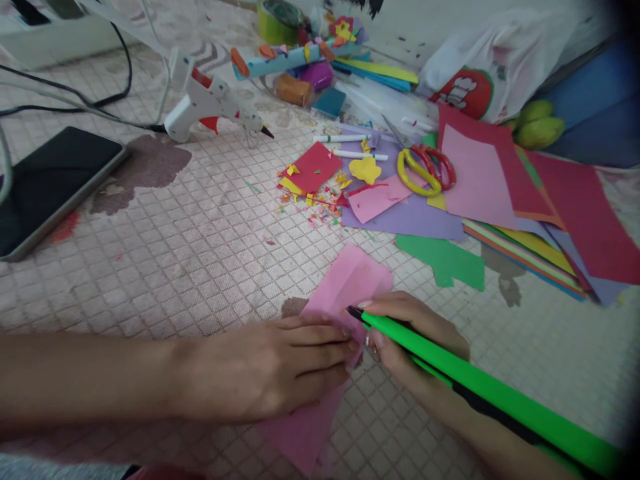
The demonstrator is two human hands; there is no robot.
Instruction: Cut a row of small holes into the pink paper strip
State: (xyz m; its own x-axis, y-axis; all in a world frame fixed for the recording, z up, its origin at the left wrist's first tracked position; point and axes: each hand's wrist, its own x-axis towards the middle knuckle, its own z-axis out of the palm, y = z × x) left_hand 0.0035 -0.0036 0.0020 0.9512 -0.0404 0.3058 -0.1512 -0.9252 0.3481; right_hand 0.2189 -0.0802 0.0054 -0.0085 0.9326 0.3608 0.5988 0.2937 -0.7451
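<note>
The left hand [267, 367], grip released, lies flat on pink paper [350, 280] while the right hand [433, 323] clasps a green, black-tipped tool [480, 381].

1 phone [63, 183] near white glue gun [215, 100] (red trigger [210, 124]); plastic bag [510, 57] farther back.

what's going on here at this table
A person's left hand lies flat across a creased pink paper. The right hand grips a long green pen-like tool, its dark tip over the paper; contact is unclear. Scissors and a glue gun lie farther back.
</note>
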